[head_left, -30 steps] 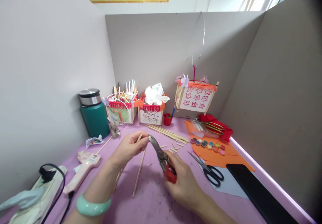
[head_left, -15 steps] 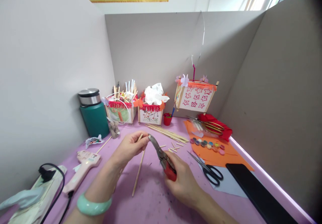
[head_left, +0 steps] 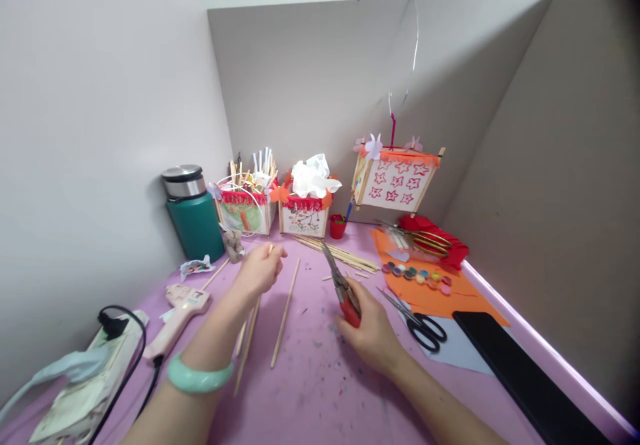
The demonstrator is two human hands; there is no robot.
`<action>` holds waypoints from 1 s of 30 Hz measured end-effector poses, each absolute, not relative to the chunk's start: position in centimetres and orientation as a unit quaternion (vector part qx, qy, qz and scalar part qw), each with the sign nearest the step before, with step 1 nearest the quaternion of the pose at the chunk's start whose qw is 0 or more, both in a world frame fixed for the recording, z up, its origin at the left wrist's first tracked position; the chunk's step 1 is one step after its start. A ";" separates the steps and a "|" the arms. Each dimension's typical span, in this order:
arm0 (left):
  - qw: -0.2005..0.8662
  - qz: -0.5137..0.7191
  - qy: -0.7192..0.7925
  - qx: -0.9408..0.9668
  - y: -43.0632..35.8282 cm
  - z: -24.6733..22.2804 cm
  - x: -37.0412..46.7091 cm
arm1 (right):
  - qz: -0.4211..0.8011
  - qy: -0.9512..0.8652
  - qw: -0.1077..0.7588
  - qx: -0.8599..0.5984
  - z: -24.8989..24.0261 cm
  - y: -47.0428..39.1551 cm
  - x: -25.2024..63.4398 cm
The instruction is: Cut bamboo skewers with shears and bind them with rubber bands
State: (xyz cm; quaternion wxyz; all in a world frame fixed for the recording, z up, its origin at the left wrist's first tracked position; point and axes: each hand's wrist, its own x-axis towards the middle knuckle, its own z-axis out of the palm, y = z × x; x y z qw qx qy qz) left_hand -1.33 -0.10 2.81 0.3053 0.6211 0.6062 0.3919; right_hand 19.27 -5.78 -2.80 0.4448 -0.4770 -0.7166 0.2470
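Observation:
My left hand [head_left: 261,270] is closed around a thin wooden stick [head_left: 247,355], whose lower length slants down below the hand toward me. The stick's top end just shows above the fingers. Gripped in my right hand [head_left: 373,328] is a pair of red-handled shears [head_left: 345,292], their grey metal jaws pointing up and away, apart from any stick. Between the two hands, another wooden stick [head_left: 286,315] lies on the purple table [head_left: 305,392]. Short cut pieces [head_left: 361,274] lie just beyond the shears, partly hidden by them.
Behind are a bundle of sticks [head_left: 340,253], two decorated boxes [head_left: 303,222] and a hanging paper lantern [head_left: 397,182]. Left stand a green flask [head_left: 195,222] and glue gun [head_left: 183,312]. Black scissors [head_left: 420,325], paint pots [head_left: 417,275] and a black slab [head_left: 515,365] lie right.
My left hand has moved away from the shears' jaws, to the left, with its stick. My right hand and the shears have shifted slightly right. The view has tilted down a little.

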 end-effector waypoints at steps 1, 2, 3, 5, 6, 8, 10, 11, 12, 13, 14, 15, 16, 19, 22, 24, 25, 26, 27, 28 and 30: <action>0.291 0.366 0.622 0.627 0.3 2.2 -1.2 | 0.244 -0.722 0.440 -0.475 -2.9 -5.8 19.2; 0.277 0.343 0.634 0.635 0.6 1.5 -1.0 | 0.243 -0.726 0.435 -0.475 -2.9 -5.9 19.2; 0.260 0.317 0.646 0.644 0.9 0.9 -0.7 | 0.242 -0.728 0.430 -0.476 -2.9 -5.9 19.2; 0.224 0.261 0.667 0.661 1.2 -0.3 -0.2 | 0.242 -0.726 0.429 -0.480 -3.1 -5.9 19.2; 0.207 0.233 0.675 0.669 1.2 -0.8 0.1 | 0.242 -0.724 0.431 -0.481 -3.1 -5.9 19.2; 0.180 0.184 0.685 0.681 1.1 -1.5 0.6 | 0.241 -0.719 0.437 -0.484 -3.2 -5.8 19.2; 0.161 0.145 0.688 0.692 0.9 -1.8 1.0 | 0.237 -0.719 0.439 -0.483 -3.1 -5.8 19.3; 0.153 0.130 0.688 0.697 0.9 -1.9 1.1 | 0.235 -0.722 0.439 -0.481 -3.1 -5.8 19.3; 0.148 0.115 0.688 0.701 0.9 -1.9 1.1 | 0.233 -0.725 0.437 -0.479 -3.0 -5.9 19.3; 0.143 0.103 0.688 0.704 0.9 -1.9 1.1 | 0.232 -0.728 0.435 -0.477 -3.0 -5.9 19.3; 0.139 0.092 0.689 0.705 1.0 -2.0 1.0 | 0.230 -0.730 0.434 -0.476 -2.9 -5.9 19.4; 0.136 0.083 0.691 0.705 1.1 -2.0 0.9 | 0.228 -0.730 0.433 -0.477 -2.9 -5.9 19.4; 0.132 0.075 0.694 0.704 1.2 -2.1 0.7 | 0.226 -0.729 0.433 -0.479 -2.9 -5.9 19.4; 0.122 0.060 0.698 0.703 1.6 -2.2 0.3 | 0.223 -0.726 0.431 -0.487 -2.9 -5.9 19.4; 0.116 0.050 0.682 0.720 1.5 -2.1 0.0 | 0.222 -0.728 0.426 -0.490 -3.0 -5.8 19.4; 0.109 0.042 0.672 0.731 1.3 -1.9 0.0 | 0.222 -0.731 0.422 -0.488 -3.0 -5.9 19.4; 0.103 0.038 0.671 0.733 1.1 -1.8 0.1 | 0.221 -0.733 0.421 -0.486 -3.0 -5.9 19.4; 0.095 0.033 0.673 0.733 0.8 -1.7 0.3 | 0.220 -0.734 0.420 -0.485 -3.1 -5.9 19.4; 0.087 0.029 0.674 0.732 0.5 -1.6 0.5 | 0.219 -0.736 0.420 -0.484 -3.1 -5.9 19.4; 0.080 0.026 0.676 0.732 0.2 -1.6 0.8 | 0.217 -0.737 0.420 -0.483 -3.1 -5.9 19.4; 0.069 0.023 0.673 0.736 -0.3 -1.5 1.4 | 0.215 -0.738 0.421 -0.482 -3.1 -5.8 19.3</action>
